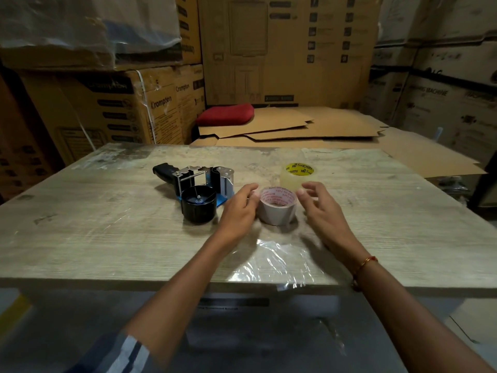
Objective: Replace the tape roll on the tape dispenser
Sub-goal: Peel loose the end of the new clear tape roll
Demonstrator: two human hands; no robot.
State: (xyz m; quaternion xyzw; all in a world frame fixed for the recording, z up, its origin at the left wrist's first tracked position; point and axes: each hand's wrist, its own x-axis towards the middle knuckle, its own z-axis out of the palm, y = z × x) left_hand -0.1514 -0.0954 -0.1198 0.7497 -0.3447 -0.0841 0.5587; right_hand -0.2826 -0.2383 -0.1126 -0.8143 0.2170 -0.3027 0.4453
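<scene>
A black and blue tape dispenser lies on its side on the wooden table, its black spool hub bare and facing up. To its right stands a nearly used-up roll with a grey outside and a red-printed core. Behind that roll sits a clear tape roll with a yellow printed core. My left hand hovers just left of the grey roll, fingers apart and curled toward it. On the roll's other side is my right hand, also with spread fingers. Neither hand grips anything.
A crinkled clear plastic sheet lies on the table near its front edge. Flattened cardboard sheets and a red cushion lie behind the table. Stacked cardboard boxes wall in the left, back and right.
</scene>
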